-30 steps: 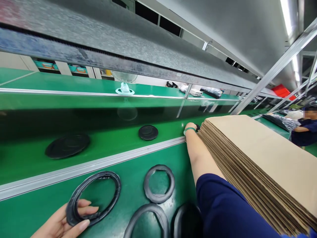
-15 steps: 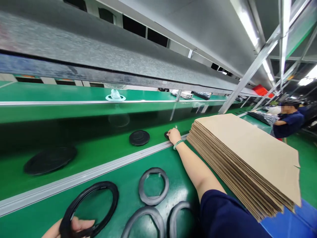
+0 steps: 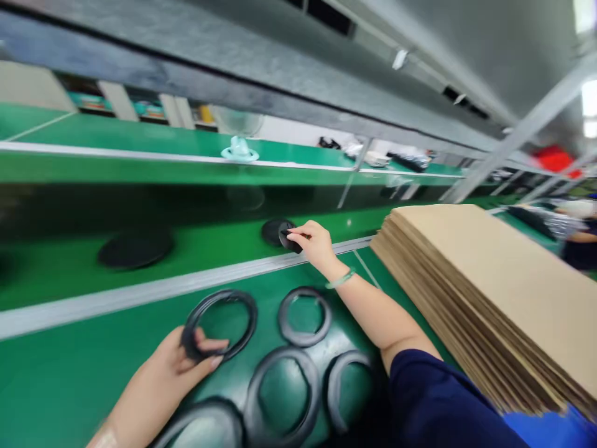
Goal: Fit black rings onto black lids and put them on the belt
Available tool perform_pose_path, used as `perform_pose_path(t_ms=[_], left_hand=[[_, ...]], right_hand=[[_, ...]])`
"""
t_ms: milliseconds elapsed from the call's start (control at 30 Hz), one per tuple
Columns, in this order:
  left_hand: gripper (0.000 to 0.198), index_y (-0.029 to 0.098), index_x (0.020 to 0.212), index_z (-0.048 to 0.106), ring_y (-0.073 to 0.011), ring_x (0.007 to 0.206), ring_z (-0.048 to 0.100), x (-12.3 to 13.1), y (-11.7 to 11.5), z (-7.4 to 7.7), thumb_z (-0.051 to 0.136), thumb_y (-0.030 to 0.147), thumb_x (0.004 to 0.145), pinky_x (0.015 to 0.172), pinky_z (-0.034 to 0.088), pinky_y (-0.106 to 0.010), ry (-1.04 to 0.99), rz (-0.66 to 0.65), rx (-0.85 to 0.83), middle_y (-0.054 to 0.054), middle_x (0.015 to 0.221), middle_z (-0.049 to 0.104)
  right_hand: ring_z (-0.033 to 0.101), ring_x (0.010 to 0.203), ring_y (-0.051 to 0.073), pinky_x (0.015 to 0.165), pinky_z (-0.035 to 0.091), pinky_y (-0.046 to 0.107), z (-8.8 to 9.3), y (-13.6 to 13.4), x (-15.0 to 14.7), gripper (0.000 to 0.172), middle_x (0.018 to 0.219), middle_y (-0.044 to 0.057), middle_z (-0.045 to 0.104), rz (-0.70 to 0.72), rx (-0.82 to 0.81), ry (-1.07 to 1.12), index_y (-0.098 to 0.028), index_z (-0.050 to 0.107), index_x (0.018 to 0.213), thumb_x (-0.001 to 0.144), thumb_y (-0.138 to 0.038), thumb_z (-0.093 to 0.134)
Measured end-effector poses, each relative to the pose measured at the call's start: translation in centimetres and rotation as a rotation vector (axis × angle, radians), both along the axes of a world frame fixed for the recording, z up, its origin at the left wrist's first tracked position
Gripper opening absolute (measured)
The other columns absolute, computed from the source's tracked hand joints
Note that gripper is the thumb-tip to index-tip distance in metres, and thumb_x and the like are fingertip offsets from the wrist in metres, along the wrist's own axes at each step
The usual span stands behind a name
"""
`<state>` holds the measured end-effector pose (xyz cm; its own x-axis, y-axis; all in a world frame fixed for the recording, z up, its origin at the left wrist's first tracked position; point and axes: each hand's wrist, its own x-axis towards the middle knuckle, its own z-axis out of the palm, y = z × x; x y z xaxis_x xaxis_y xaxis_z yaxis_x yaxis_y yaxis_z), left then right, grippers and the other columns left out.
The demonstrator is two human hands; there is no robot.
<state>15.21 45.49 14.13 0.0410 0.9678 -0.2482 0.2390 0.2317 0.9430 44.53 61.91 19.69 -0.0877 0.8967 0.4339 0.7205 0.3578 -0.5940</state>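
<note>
My left hand (image 3: 172, 364) grips a black ring (image 3: 252, 316) by its lower left side and holds it tilted above the green table. Between the thumb and fingers of my right hand (image 3: 318, 247) is a small black disc (image 3: 291, 242), tipped up over the green belt. A flat black disc (image 3: 272, 231) lies on the belt just behind it, partly covered. Farther left on the belt rests a larger black disc (image 3: 135, 250). Several black rings lie on the table between my arms, among them a smaller ring (image 3: 283, 318) and a larger ring (image 3: 254, 398).
A tall stack of brown cardboard sheets (image 3: 494, 261) stands right of my right arm. A metal rail (image 3: 224, 275) divides table and belt. Beyond the belt, a pale blue object (image 3: 240, 149) sits on a raised green shelf. Grey metal beams cross overhead. A person is partly visible far right.
My right hand has lifted the small disc from the belt and moved left with it, beside the other disc. More of my left hand shows, still holding the ring. The view has shifted.
</note>
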Motion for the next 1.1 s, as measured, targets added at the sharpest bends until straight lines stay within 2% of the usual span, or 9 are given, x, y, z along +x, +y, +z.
perform_pose_path(t_ms=[33,133,233,333,433,700,933,1100], left_hand=[[0.066,0.022,0.097,0.046,-0.0311,0.099,0.071,0.1,-0.3,0.5,0.085,0.057,0.058,0.091,0.058,-0.044,-0.072,-0.01,-0.042,-0.013,0.101,0.075],[0.065,0.019,0.101,0.045,-0.0289,0.096,0.071,0.4,-0.9,0.9,0.087,0.047,0.06,0.095,0.055,-0.046,-0.182,0.02,-0.029,-0.011,0.097,0.075],[0.068,0.015,0.112,0.05,-0.0282,0.098,0.069,0.5,-1.4,0.5,0.087,0.039,0.061,0.094,0.056,-0.045,-0.16,0.08,0.037,-0.01,0.104,0.073],[0.066,0.014,0.115,0.054,-0.0284,0.102,0.067,0.4,-1.8,0.0,0.087,0.035,0.062,0.093,0.056,-0.045,-0.124,0.096,0.077,-0.01,0.112,0.07],[0.066,0.014,0.116,0.055,-0.028,0.102,0.067,0.4,-1.9,-0.3,0.088,0.033,0.062,0.093,0.057,-0.045,-0.14,0.093,0.095,-0.009,0.112,0.069],[0.072,0.018,0.121,0.05,-0.0227,0.105,0.066,0.5,-1.8,-0.1,0.089,0.025,0.061,0.089,0.059,-0.034,-0.203,0.096,0.123,-0.006,0.113,0.068],[0.068,0.018,0.115,0.049,-0.02,0.094,0.068,0.6,-2.0,0.4,0.089,0.029,0.062,0.079,0.059,-0.029,-0.131,0.107,0.067,-0.005,0.106,0.068],[0.068,0.018,0.114,0.048,-0.0208,0.096,0.068,0.8,-2.1,0.5,0.089,0.029,0.061,0.081,0.059,-0.03,-0.129,0.128,0.063,-0.004,0.106,0.068]], right_hand=[[0.06,0.084,0.015,0.078,0.048,0.024,0.1,-1.6,-2.2,0.012,0.088,0.001,0.063,0.13,0.03,0.055,-0.022,0.076,0.102,0.092,-0.026,0.07],[0.059,0.078,0.015,0.073,0.046,0.026,0.0,-6.5,-7.0,0.007,0.081,0.001,0.063,0.513,0.109,0.102,-0.021,0.076,0.096,0.092,-0.024,0.071],[0.056,0.073,0.016,0.069,0.043,0.028,-0.8,-9.8,-9.0,0.011,0.08,0.002,0.062,0.689,0.2,-0.021,-0.019,0.074,0.096,0.096,-0.025,0.066],[0.051,0.07,0.017,0.065,0.04,0.03,-1.7,-11.1,-9.4,0.018,0.078,0.004,0.058,0.709,0.332,-0.165,-0.017,0.073,0.096,0.1,-0.024,0.057],[0.047,0.068,0.017,0.061,0.036,0.03,-2.0,-11.2,-9.3,0.023,0.076,0.005,0.055,0.693,0.438,-0.265,-0.014,0.071,0.093,0.102,-0.02,0.05],[0.045,0.064,0.018,0.057,0.033,0.031,-2.0,-11.1,-9.6,0.026,0.072,0.003,0.05,0.691,0.549,-0.399,-0.014,0.066,0.085,0.1,-0.017,0.045],[0.049,0.066,0.018,0.059,0.034,0.031,-2.5,-11.0,-10.0,0.024,0.077,0.005,0.052,0.713,0.393,-0.508,-0.014,0.064,0.086,0.1,-0.017,0.046],[0.052,0.071,0.019,0.063,0.037,0.031,-2.2,-11.0,-10.3,0.022,0.081,0.006,0.054,0.723,0.27,-0.538,-0.014,0.062,0.087,0.101,-0.019,0.047]])
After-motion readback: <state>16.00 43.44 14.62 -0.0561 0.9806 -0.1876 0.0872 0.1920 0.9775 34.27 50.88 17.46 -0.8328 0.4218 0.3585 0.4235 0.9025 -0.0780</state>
